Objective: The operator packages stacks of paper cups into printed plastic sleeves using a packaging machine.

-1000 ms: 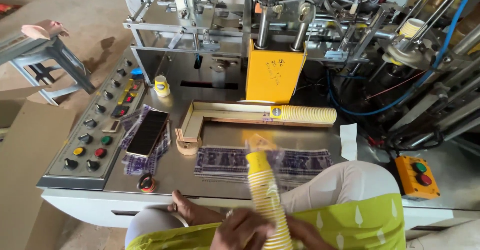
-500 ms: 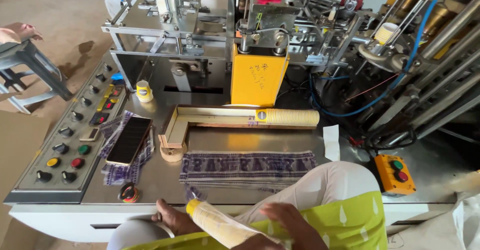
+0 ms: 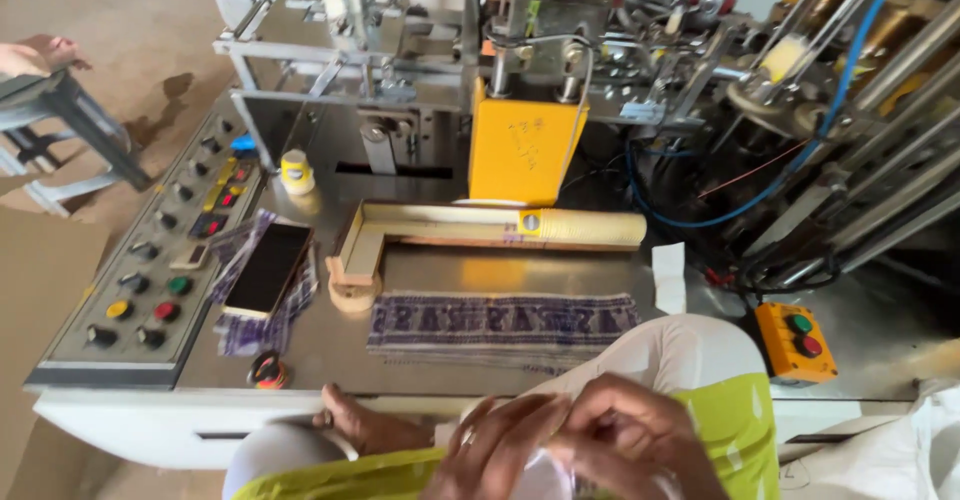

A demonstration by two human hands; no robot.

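My left hand [image 3: 495, 450] and my right hand [image 3: 640, 440] meet at the bottom edge, over my lap and a yellow-green cloth [image 3: 735, 430]. Their fingers close around a whitish thing [image 3: 545, 475]; only a small part of it shows, and I cannot tell what it is. My bare foot [image 3: 365, 425] rests against the front edge of the steel machine table [image 3: 420, 360]. On the table lies a row of nested yellow paper cups [image 3: 585, 228] in an L-shaped wooden tray [image 3: 365, 245]. A patterned cloth [image 3: 500, 322] lies in front of the tray.
A button panel [image 3: 150, 280] is at the left, with a phone [image 3: 265, 268] on a cloth beside it. A yellow guard [image 3: 525, 150], machinery and hoses fill the back. A yellow switch box [image 3: 795, 338] sits right, a small roll [image 3: 265, 370] front left, a stool [image 3: 60, 110] far left.
The stack of yellow cups that my hands held upright, then tilted, has dropped out of sight below the frame. Both hands have come together lower down.
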